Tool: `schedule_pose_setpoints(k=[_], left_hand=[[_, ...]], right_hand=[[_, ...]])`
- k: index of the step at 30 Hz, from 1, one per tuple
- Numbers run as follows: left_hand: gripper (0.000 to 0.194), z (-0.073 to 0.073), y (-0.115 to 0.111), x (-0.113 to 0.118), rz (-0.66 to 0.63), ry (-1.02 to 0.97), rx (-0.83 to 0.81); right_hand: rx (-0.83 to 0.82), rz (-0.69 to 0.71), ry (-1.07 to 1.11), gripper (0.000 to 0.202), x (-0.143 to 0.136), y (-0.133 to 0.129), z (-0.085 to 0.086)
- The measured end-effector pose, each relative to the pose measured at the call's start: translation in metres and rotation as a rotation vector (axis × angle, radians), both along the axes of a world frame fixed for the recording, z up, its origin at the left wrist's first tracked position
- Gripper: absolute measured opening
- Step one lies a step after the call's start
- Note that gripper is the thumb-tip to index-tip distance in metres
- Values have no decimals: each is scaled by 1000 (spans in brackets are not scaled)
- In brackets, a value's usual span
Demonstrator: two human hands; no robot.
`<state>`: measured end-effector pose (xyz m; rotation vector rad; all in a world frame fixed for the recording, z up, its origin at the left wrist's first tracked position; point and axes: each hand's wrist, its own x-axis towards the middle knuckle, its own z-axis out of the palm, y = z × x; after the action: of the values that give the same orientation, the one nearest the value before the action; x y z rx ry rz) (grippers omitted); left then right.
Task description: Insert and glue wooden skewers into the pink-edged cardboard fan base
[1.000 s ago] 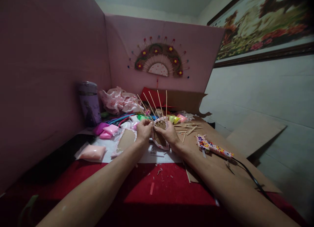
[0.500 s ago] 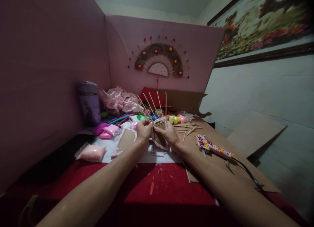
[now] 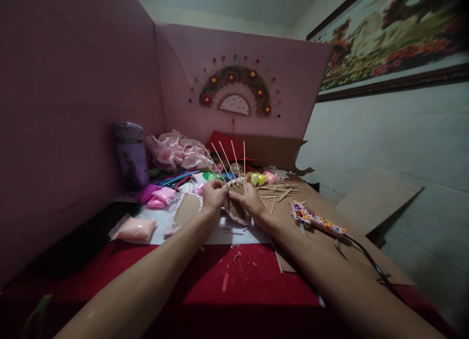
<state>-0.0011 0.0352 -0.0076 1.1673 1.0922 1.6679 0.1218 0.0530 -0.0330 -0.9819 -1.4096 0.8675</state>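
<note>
Between my hands stands a cloth-edged cardboard piece (image 3: 236,211), its bare brown side toward me. Several thin wooden sticks (image 3: 234,158) fan upward from its top edge. My right hand (image 3: 252,202) grips its right side, thumb across the front. My left hand (image 3: 214,198) is closed in a pinch at the upper left edge, by the base of the leftmost sticks; its fingertips partly hide what they press. A second cloth-edged cardboard piece (image 3: 187,209) lies flat on white paper, left of my left hand.
Loose sticks (image 3: 278,190) and a flower-patterned glue gun (image 3: 317,219) with a black cord lie on cardboard at right. Clay packets (image 3: 134,229), a purple tumbler (image 3: 132,158) and crumpled pink cloth (image 3: 176,151) are at left. A decorated fan (image 3: 234,85) hangs on the back panel.
The whole view has shifted slightly left. Both hands keep nearly the same hold on the cardboard piece and its sticks.
</note>
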Motion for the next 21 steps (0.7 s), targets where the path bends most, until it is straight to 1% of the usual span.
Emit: schedule_pose_setpoints(k=[5, 9, 14, 17, 21], left_hand=[[18, 2, -4, 1, -44, 3, -47], [17, 3, -4, 1, -45, 4, -14], [18, 0, -2, 1, -48, -15, -6], [19, -1, -2, 1, -67, -30, 3], [19, 1, -2, 1, -49, -37, 37]], right_hand=[[7, 11, -13, 45, 1, -3, 3], [-19, -16, -18, 44, 0, -2, 2], [-13, 12, 0, 42, -1, 1, -1], [9, -24, 1, 45, -1, 3, -3], [22, -52, 4, 47, -1, 2, -3]])
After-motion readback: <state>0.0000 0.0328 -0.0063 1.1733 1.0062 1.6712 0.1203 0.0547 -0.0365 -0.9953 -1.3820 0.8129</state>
